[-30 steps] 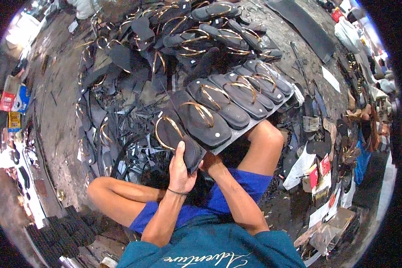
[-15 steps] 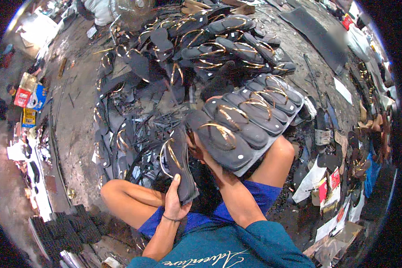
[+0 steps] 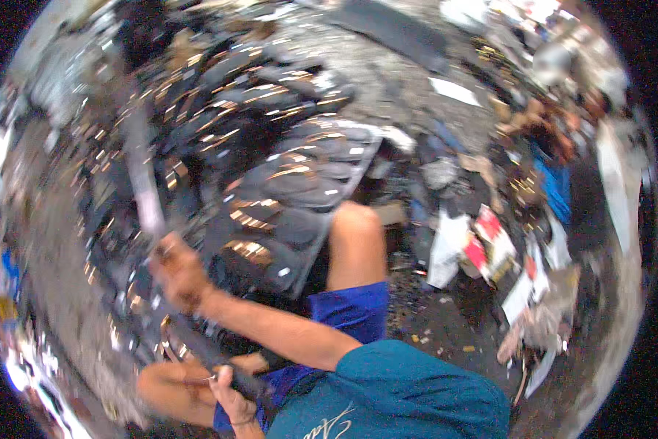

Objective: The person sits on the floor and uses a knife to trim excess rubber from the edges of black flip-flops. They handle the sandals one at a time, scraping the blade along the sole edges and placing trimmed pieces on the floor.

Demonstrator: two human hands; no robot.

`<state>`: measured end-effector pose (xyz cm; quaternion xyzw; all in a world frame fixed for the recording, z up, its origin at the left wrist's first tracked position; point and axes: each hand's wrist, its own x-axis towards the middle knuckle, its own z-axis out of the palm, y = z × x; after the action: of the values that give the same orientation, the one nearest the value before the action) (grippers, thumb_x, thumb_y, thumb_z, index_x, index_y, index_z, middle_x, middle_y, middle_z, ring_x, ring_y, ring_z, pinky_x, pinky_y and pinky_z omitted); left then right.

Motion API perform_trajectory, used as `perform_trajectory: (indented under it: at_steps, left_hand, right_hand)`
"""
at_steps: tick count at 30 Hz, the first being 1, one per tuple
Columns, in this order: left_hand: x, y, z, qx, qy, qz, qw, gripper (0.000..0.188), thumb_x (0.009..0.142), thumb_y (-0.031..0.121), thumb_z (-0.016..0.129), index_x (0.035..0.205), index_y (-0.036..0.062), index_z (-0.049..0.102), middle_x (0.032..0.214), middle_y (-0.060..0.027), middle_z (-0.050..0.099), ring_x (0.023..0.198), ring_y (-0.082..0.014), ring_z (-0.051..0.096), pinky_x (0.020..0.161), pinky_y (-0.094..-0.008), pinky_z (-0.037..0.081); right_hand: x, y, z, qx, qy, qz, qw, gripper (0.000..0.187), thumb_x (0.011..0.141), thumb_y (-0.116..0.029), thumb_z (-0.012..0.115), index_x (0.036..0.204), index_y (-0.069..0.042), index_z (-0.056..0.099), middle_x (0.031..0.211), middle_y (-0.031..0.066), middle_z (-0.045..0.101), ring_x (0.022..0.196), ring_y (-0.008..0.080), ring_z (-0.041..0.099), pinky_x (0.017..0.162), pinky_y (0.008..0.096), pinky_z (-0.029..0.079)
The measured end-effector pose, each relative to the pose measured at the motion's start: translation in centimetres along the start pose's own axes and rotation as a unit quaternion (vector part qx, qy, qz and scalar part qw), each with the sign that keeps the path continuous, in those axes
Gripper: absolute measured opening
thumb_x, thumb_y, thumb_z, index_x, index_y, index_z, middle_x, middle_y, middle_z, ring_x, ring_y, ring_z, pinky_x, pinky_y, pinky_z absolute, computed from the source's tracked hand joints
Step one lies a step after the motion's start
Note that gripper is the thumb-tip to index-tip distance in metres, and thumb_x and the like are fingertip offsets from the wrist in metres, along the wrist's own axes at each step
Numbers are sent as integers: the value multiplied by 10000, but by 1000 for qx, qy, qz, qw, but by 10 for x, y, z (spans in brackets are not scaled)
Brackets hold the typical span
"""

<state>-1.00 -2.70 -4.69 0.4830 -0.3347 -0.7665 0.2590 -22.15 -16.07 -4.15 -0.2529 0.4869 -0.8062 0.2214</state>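
Observation:
My left hand [image 3: 234,401], low in the picture by my bent left knee, grips a black flip-flop [image 3: 201,347] with a gold strap; blur softens its outline. My right hand [image 3: 179,276] is closed around the lower end of a long blade [image 3: 146,179], pale near the hand and smeared by motion toward its far end. Beside my right forearm, a grey board [image 3: 310,256] bearing several black flip-flops [image 3: 296,179] with gold straps leans against my right knee.
A heap of black flip-flops [image 3: 248,95] lies on the ground ahead. A dark flat sheet [image 3: 387,33] is beyond it. To the right are white and red paper scraps [image 3: 482,245], a blue plastic piece [image 3: 555,194] and other litter.
The view has swung right and blurred. My right hand has come out from beside the board to the left, the blade now showing upright above it. My left hand still holds the flip-flop, lower down.

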Motion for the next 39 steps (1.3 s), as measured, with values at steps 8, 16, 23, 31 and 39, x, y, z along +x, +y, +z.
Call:
perform_trajectory:
  at_steps: [8, 16, 23, 31, 39]
  left_hand:
    - [42, -28, -32, 208, 115, 151, 959, 287, 999, 307, 529, 1177, 82, 528, 1057, -31, 574, 962, -161, 576, 813, -301, 506]
    - [20, 59, 34, 13, 138, 72, 988, 362, 993, 371, 579, 922, 21, 636, 814, -64, 661, 633, -148, 626, 563, -278, 518]
    - [-23, 46, 20, -59, 177, 36, 982, 438, 1026, 487, 438, 954, 83, 589, 705, -56, 633, 559, -181, 623, 522, -304, 527]
    - [-57, 38, 34, -53, 180, -20, 982, 465, 1008, 519, 459, 982, 73, 586, 700, -54, 627, 516, -158, 608, 449, -278, 502]
    - [-59, 34, 44, -104, 139, 17, 985, 438, 996, 504, 496, 955, 75, 578, 690, -62, 614, 475, -161, 553, 426, -309, 478]
  right_hand:
    - [-89, -67, -23, -57, -241, 4, 969, 249, 912, -252, 659, 1007, -61, 530, 744, 119, 554, 653, 306, 580, 609, 374, 461]
    - [-131, -108, -75, -40, -180, 230, 956, 271, 942, -90, 511, 1201, -36, 572, 876, 113, 611, 707, 218, 608, 680, 357, 530]
    - [-144, -163, -152, -290, -394, 149, 859, 346, 910, -142, 670, 1249, -80, 647, 805, 125, 661, 636, 221, 626, 592, 330, 517]
    - [-169, -136, -139, -335, -398, 163, 838, 410, 885, -183, 701, 1287, -139, 631, 810, 122, 643, 661, 264, 637, 599, 374, 536]
    - [-131, -85, -62, -414, -305, 11, 858, 427, 891, -235, 690, 1293, -118, 610, 893, 136, 660, 747, 319, 666, 637, 421, 542]
